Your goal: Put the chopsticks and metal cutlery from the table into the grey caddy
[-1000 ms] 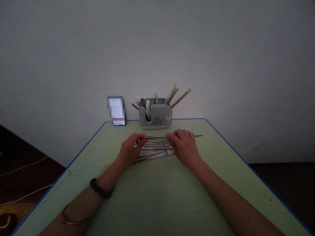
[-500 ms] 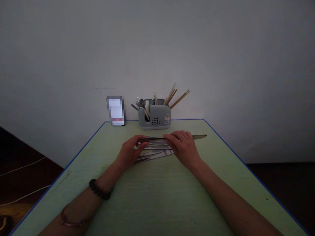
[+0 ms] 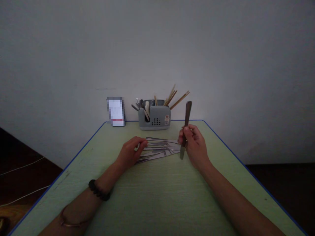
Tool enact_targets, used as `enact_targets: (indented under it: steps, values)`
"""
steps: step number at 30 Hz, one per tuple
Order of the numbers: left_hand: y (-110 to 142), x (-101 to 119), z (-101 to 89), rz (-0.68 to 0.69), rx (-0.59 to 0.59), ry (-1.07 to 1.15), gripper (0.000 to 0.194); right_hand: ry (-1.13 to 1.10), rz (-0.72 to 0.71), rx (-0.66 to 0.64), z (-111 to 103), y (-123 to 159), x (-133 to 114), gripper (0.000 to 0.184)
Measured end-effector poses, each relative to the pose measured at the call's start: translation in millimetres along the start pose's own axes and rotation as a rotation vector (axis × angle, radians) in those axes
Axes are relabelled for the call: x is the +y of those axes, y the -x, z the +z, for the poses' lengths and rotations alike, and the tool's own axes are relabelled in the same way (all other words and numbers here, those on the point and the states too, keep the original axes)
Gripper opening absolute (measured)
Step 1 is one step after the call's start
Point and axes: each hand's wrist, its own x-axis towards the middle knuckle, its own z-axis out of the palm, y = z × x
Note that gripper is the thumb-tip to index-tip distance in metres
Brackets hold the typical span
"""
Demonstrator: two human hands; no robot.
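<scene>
My right hand is closed around a table knife, held nearly upright with its dark handle up and its blade pointing down. Below and left of the blade lies a fanned row of several slim metal pieces of cutlery on the table; their exact kinds are hard to make out. At the left end of that row rests my left hand, thumb and fingertips pressed together. Whether anything is pinched there is hidden by the fingers.
A grey cutlery holder with chopsticks and other utensils stands at the back against the wall. Left of it leans a phone with a lit, blurred screen. The pale green table has a blue edge.
The knife, earlier lying level between both hands, is now upright in my right hand alone, which has moved right. My left hand has let go of it and barely moved.
</scene>
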Motion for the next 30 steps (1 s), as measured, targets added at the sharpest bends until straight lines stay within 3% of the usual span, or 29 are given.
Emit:
enact_targets:
  steps: [4,9,19,30]
  values:
    - [0,0,0.0,0.007,-0.032,0.028,0.026,-0.269,0.153,0.002,1,-3,2,0.026]
    - [0,3,-0.9,0.025,-0.077,0.036,0.029,-0.362,0.236,0.003,0,-4,13,0.037]
    - [1,1,0.2,-0.019,-0.150,0.024,0.031,-0.042,0.167,-0.187,-4,-2,24,0.032]
    - [1,8,1.3,0.145,-0.461,-0.021,0.021,0.028,0.124,-0.162,1,2,27,0.030]
